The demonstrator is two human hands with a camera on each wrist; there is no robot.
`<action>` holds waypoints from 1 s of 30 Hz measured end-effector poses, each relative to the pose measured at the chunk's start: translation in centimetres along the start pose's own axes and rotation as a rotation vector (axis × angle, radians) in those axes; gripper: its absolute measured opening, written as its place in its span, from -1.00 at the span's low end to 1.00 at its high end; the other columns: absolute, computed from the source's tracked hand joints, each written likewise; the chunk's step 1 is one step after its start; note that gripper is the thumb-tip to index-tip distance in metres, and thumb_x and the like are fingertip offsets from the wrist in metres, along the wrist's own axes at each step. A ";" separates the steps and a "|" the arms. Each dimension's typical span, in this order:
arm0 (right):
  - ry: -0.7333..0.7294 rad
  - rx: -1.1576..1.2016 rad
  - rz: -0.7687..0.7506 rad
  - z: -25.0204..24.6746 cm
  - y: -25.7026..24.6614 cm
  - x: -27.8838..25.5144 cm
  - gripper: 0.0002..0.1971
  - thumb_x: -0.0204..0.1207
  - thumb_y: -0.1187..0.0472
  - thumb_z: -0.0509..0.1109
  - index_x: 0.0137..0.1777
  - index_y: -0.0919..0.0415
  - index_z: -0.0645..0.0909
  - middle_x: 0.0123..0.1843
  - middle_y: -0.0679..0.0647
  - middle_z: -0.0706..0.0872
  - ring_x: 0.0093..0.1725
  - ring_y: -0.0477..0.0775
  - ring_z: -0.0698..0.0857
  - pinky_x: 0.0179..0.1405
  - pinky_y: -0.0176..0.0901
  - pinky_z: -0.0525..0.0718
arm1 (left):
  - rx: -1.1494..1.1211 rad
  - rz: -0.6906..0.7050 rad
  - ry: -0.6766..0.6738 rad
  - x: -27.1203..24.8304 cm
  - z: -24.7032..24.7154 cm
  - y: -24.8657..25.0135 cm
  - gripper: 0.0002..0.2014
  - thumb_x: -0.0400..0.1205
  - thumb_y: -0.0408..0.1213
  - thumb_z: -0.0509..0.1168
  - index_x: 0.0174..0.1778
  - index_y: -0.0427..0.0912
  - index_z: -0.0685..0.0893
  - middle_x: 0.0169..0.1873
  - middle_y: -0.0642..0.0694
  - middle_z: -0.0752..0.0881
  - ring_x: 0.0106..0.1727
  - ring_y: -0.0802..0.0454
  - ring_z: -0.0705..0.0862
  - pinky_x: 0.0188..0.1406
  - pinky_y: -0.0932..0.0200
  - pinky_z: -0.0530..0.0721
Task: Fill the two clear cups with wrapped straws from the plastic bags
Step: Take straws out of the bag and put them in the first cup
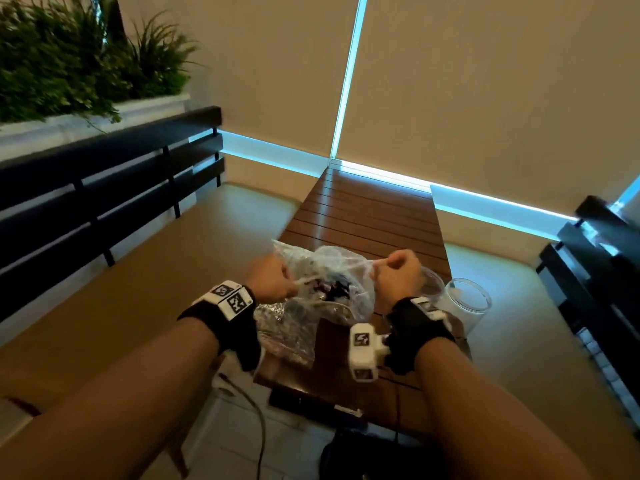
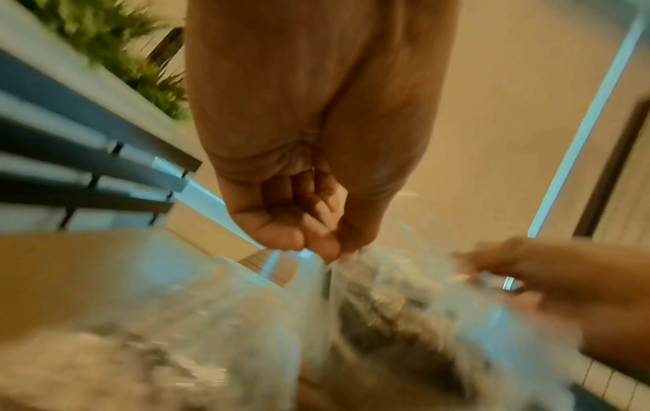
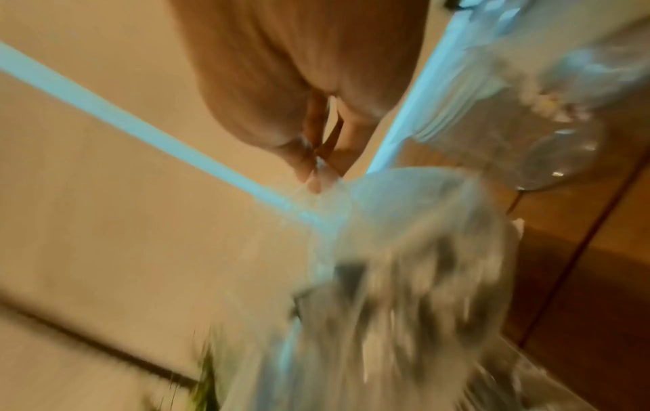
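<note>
Left hand (image 1: pixel 273 277) and right hand (image 1: pixel 398 271) each pinch one side of the plastic bag (image 1: pixel 332 282) mouth, lifted above the wooden surface (image 1: pixel 374 209), seemingly to open it beside the clear cups (image 1: pixel 465 301).

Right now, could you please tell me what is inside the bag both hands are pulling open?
Through the clear bag, pinched by the left hand and right hand, only a dark, tangled mass shows. Crinkled plastic and blur hide whether those are wrapped straws.

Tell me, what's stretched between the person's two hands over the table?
A clear plastic bag, its mouth pinched on either side by the left hand and right hand. Dark contents show inside. The head view shows it best.
</note>
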State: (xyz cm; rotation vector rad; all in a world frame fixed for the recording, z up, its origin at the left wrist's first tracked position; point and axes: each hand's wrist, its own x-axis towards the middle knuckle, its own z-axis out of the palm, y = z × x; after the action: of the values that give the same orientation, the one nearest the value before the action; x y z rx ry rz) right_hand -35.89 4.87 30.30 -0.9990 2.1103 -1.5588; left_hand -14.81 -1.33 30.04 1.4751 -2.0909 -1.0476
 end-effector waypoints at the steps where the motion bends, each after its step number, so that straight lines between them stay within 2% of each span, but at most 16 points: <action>1: 0.036 -0.049 -0.023 -0.7 -0.1 0.7 -0.79 0.41 0.46 0.43 -0.22 0.14 0.53 -0.24 0.03 0.71 -0.20 0.12 0.69 -0.30 -0.15 0.64 | 0.015 -0.031 0.062 -0.2 -0.1 -0.3 -0.87 0.45 -0.38 0.48 -0.40 -0.26 0.71 -0.46 -0.14 0.69 -0.41 -0.03 0.62 -0.31 0.04 0.69; 3: -0.004 -0.215 -0.160 -0.7 -0.3 1.1 -0.77 0.38 0.51 0.35 -0.29 0.14 0.53 -0.24 0.03 0.70 -0.20 0.14 0.67 -0.31 -0.09 0.62 | -0.044 -0.032 0.144 -0.4 0.1 -0.2 -0.83 0.51 -0.34 0.41 -0.37 -0.19 0.60 -0.43 -0.15 0.60 -0.36 -0.05 0.53 -0.35 0.04 0.56; 6: -0.089 -0.528 -0.549 0.9 -0.9 -0.9 -0.78 0.33 0.52 0.38 -0.28 0.15 0.61 -0.13 0.02 0.57 -0.10 0.09 0.52 -0.21 -0.05 0.52 | -0.185 -0.002 0.124 0.3 1.2 1.0 -0.81 0.61 -0.28 0.28 -0.33 -0.12 0.50 -0.34 -0.21 0.60 -0.27 -0.15 0.61 -0.22 -0.13 0.70; 8: -0.154 -0.650 -0.829 1.6 -1.2 -1.6 -0.89 0.34 0.45 0.47 -0.24 0.24 0.70 -0.14 0.11 0.58 -0.12 0.17 0.55 -0.26 -0.02 0.54 | -0.229 0.007 0.118 0.7 1.9 2.0 -0.81 0.64 -0.27 0.23 -0.31 -0.12 0.50 -0.27 -0.27 0.67 -0.15 -0.27 0.73 -0.10 -0.27 0.79; 9: -0.223 -0.697 -0.942 1.9 -1.7 -2.0 -0.94 0.38 0.41 0.48 -0.20 0.27 0.73 -0.15 0.14 0.62 -0.14 0.21 0.58 -0.27 0.03 0.60 | -0.248 0.003 0.126 0.7 2.0 2.5 -0.81 0.65 -0.28 0.21 -0.30 -0.11 0.50 -0.25 -0.25 0.67 -0.11 -0.29 0.73 -0.09 -0.28 0.78; 10: -0.329 -0.761 -1.006 2.2 -2.3 -2.3 -0.94 0.45 0.37 0.46 -0.11 0.28 0.75 -0.11 0.16 0.65 -0.11 0.23 0.61 -0.20 0.08 0.66 | -0.256 0.005 0.141 0.6 2.1 3.1 -0.81 0.66 -0.29 0.18 -0.29 -0.11 0.49 -0.25 -0.21 0.65 -0.11 -0.28 0.71 -0.12 -0.25 0.78; 11: -0.441 -0.843 -1.044 2.3 -2.8 -2.6 -0.87 0.52 0.34 0.41 0.02 0.28 0.75 -0.03 0.16 0.68 -0.03 0.23 0.62 -0.04 0.10 0.68 | -0.252 0.007 0.157 0.6 2.1 3.6 -0.81 0.67 -0.31 0.16 -0.28 -0.12 0.48 -0.26 -0.17 0.63 -0.13 -0.24 0.68 -0.17 -0.18 0.78; 12: -0.539 -0.942 -1.039 2.4 -3.4 -2.7 -0.80 0.58 0.32 0.35 0.15 0.27 0.71 0.07 0.16 0.69 0.08 0.21 0.62 0.12 0.05 0.66 | -0.263 0.009 0.166 0.5 2.2 3.9 -0.81 0.69 -0.33 0.15 -0.26 -0.13 0.48 -0.25 -0.15 0.62 -0.13 -0.20 0.67 -0.23 -0.13 0.78; 13: -0.578 -1.022 -1.002 2.3 -4.1 -2.7 -0.76 0.62 0.30 0.30 0.23 0.28 0.68 0.15 0.15 0.69 0.16 0.19 0.63 0.18 -0.02 0.62 | -0.292 -0.005 0.158 0.4 2.2 4.1 -0.82 0.70 -0.35 0.14 -0.24 -0.14 0.47 -0.21 -0.15 0.62 -0.11 -0.18 0.67 -0.22 -0.15 0.81; 14: -0.572 -1.074 -0.922 2.2 -4.5 -2.5 -0.76 0.64 0.29 0.27 0.23 0.28 0.66 0.18 0.16 0.70 0.19 0.20 0.66 0.16 -0.03 0.61 | -0.328 -0.021 0.153 0.4 2.3 4.2 -0.82 0.72 -0.35 0.13 -0.22 -0.14 0.45 -0.15 -0.17 0.63 -0.08 -0.18 0.69 -0.22 -0.19 0.83; 17: -0.487 -1.109 -0.571 1.2 -4.9 -1.1 -0.82 0.61 0.20 0.36 0.10 0.29 0.65 0.11 0.22 0.72 0.06 0.29 0.75 -0.02 0.02 0.71 | -0.383 -0.037 0.177 0.2 2.0 3.9 -0.85 0.74 -0.41 0.13 -0.16 -0.17 0.42 0.01 -0.19 0.62 -0.01 -0.21 0.72 -0.26 -0.19 0.84; 19: -0.476 -1.079 -0.443 0.7 -4.8 -0.1 -0.79 0.59 0.16 0.39 0.09 0.30 0.62 0.07 0.22 0.72 0.02 0.28 0.74 -0.04 0.01 0.73 | -0.386 -0.012 0.138 0.3 1.9 3.7 -0.88 0.72 -0.46 0.17 -0.09 -0.18 0.42 0.05 -0.17 0.62 -0.02 -0.20 0.75 -0.28 -0.18 0.84; 20: -0.471 -1.034 -0.436 0.8 -4.9 0.1 -0.78 0.58 0.17 0.39 0.12 0.29 0.62 0.08 0.22 0.71 0.04 0.28 0.74 -0.02 0.02 0.73 | -0.367 0.018 0.118 0.3 1.9 3.7 -0.89 0.71 -0.47 0.18 -0.05 -0.19 0.42 0.05 -0.16 0.63 -0.02 -0.21 0.76 -0.28 -0.22 0.84; 24: -0.549 -0.849 -0.618 2.4 -5.1 -0.2 -0.62 0.50 0.25 0.47 0.31 0.23 0.60 0.23 0.16 0.68 0.17 0.19 0.68 0.18 0.04 0.69 | -0.215 0.139 0.114 0.4 2.0 4.1 -0.95 0.73 -0.36 0.12 0.02 -0.12 0.43 -0.05 -0.20 0.69 -0.04 -0.22 0.74 -0.21 -0.28 0.79; 28: -0.570 -0.887 -0.570 3.4 -4.1 1.1 -0.44 0.44 0.19 0.51 0.43 0.15 0.46 0.25 0.13 0.69 0.22 0.17 0.69 0.21 0.11 0.69 | -0.079 0.235 0.145 0.6 1.5 4.4 -0.91 0.73 -0.41 0.11 0.00 -0.14 0.45 -0.14 -0.21 0.71 -0.13 -0.17 0.70 -0.36 0.02 0.62; 30: -0.602 -0.899 -0.545 3.4 -3.8 2.1 -0.48 0.47 0.22 0.48 0.43 0.15 0.48 0.24 0.06 0.69 0.23 0.11 0.69 0.24 0.05 0.67 | -0.083 0.258 0.141 0.6 1.2 4.3 -0.88 0.74 -0.40 0.09 -0.03 -0.09 0.45 -0.15 -0.20 0.71 -0.12 -0.20 0.72 -0.33 -0.08 0.68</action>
State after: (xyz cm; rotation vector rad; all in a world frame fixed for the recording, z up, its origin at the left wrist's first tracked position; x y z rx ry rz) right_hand -33.94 0.47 32.99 -2.1316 2.1331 -0.2434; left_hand -18.57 -0.69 32.46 1.1665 -2.0445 -0.8935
